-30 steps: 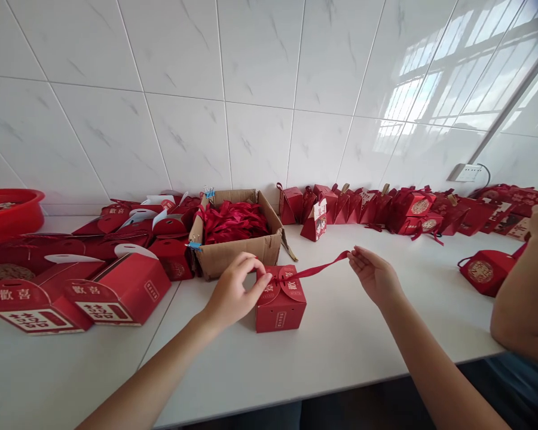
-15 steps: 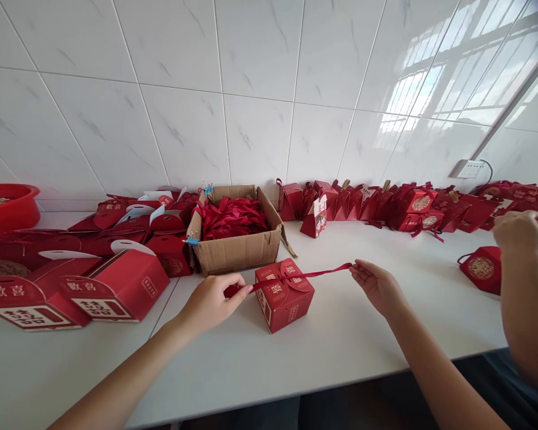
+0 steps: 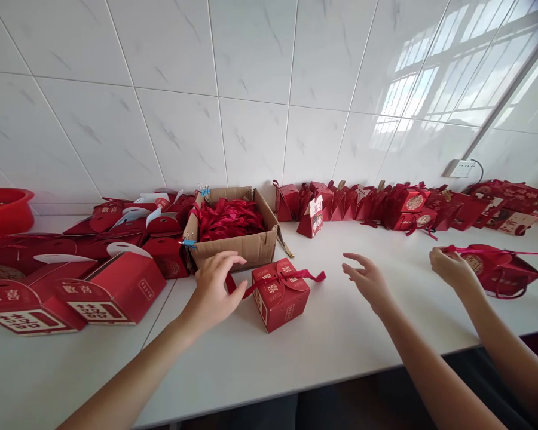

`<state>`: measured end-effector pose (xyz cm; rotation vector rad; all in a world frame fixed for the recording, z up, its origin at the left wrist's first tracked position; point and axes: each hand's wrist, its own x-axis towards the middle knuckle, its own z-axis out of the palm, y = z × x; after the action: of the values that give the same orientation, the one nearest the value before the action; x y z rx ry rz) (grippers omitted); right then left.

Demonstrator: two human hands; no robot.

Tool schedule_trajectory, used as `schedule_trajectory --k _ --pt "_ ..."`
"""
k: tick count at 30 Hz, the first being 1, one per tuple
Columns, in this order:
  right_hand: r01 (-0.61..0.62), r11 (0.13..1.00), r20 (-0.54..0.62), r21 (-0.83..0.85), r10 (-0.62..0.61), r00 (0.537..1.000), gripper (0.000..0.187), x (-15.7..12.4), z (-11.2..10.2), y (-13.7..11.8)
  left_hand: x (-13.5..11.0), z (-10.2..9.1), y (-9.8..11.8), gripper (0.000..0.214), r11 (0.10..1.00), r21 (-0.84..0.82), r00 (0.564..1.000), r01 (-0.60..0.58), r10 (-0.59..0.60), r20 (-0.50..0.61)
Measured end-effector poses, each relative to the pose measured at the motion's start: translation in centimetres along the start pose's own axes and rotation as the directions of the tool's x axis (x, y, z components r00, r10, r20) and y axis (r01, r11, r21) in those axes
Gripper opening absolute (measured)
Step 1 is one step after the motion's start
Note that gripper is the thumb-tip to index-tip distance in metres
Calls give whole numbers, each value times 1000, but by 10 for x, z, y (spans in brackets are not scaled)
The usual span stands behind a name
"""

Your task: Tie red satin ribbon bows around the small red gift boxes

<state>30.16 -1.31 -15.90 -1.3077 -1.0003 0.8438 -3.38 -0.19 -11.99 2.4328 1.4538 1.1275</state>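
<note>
A small red gift box [image 3: 281,301] stands on the white table [image 3: 332,340] in front of me. A red ribbon [image 3: 296,275] runs across its lid. My left hand [image 3: 213,289] is just left of the box, its thumb and fingers loosely closed on the ribbon's left end. The ribbon's right end lies loose beside the box. To the right of the box my right hand [image 3: 367,280] hovers with its fingers spread, holding nothing.
A cardboard box [image 3: 237,251] of red ribbons sits behind the gift box. Larger red boxes [image 3: 116,286] are piled at the left, by a red basin [image 3: 4,209]. Finished boxes [image 3: 385,203] line the wall. Another person's hand [image 3: 451,267] holds a red box [image 3: 502,272] at the right.
My right hand has let go of the ribbon, and its right end has dropped beside the box. My left hand pulled the other end to the left. The other person's hand reached in.
</note>
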Motion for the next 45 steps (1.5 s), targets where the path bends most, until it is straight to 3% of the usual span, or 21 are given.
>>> schedule_trajectory --k 3,7,11,16,19,20,22,25,28,31,36,39,45 --pt "91 991 150 -101 -75 986 24 -7 23 -18 6 6 27 14 996 -85 998 -36 40 48" --pt "129 983 387 -132 -68 919 35 -9 53 -36 12 23 52 17 976 -217 990 -26 54 128" --pt "125 973 558 -196 6 830 43 -5 63 -44 13 36 51 14 981 -190 991 -40 63 116" --pt "125 939 706 -319 148 692 31 2 57 -52 16 33 41 17 966 -256 978 -22 74 194" --pt "227 891 763 -392 178 622 28 3 53 -61 17 29 38 18 961 -276 969 -13 80 233" --pt "278 865 765 -418 170 621 28 1 53 -65 17 28 38 18 961 -277 967 -7 77 242" --pt "400 798 744 -451 88 663 23 -3 54 -72 18 28 38 17 962 -275 965 2 70 254" --pt "631 596 667 -496 -205 717 12 -11 59 -78 19 29 39 15 963 -271 963 1 71 259" --pt "759 337 600 -557 -468 649 9 -16 65 -76 21 29 39 15 963 -270 963 -3 75 260" --pt "785 196 564 -588 -596 572 11 -16 69 -68 22 28 39 14 962 -273 961 2 73 265" --pt "775 140 504 -616 -686 525 15 -15 69 -58 22 25 42 15 965 -262 959 13 63 277" --pt "777 128 491 -616 -709 506 16 -18 70 -59 23 25 50 19 985 -167 967 -40 80 243" --pt "782 161 494 -602 -694 523 15 -27 77 -67 30 35 73 12 960 160 972 -232 236 -7"
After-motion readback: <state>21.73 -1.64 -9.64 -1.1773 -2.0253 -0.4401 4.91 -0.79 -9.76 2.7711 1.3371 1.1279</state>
